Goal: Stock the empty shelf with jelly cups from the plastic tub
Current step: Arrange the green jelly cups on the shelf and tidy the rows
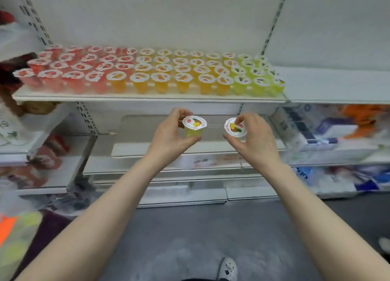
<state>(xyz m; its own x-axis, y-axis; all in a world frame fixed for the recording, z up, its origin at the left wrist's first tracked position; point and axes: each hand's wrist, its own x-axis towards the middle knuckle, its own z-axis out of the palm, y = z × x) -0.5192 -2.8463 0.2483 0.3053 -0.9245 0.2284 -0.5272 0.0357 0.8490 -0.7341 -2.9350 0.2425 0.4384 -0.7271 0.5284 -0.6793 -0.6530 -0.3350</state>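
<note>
Two jelly cups are held up in front of the white shelf [147,96], just below its edge. The left hand [171,135] curls round the yellow cup [194,125], lid up. The right hand [251,139] pinches the tilted cup [235,129] at its lid. Each lid shows a fruit picture and a small red mark, maybe a logo. The writing is too blurry to read. On the shelf stand rows of red cups [73,70], orange cups [168,67] and green cups [253,72], from left to right.

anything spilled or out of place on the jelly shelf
Nothing stands out: the jelly cups on the shelf stand upright in red, orange and green blocks, no spill. Only the cup in the right hand is tilted, lid toward the camera.
</note>
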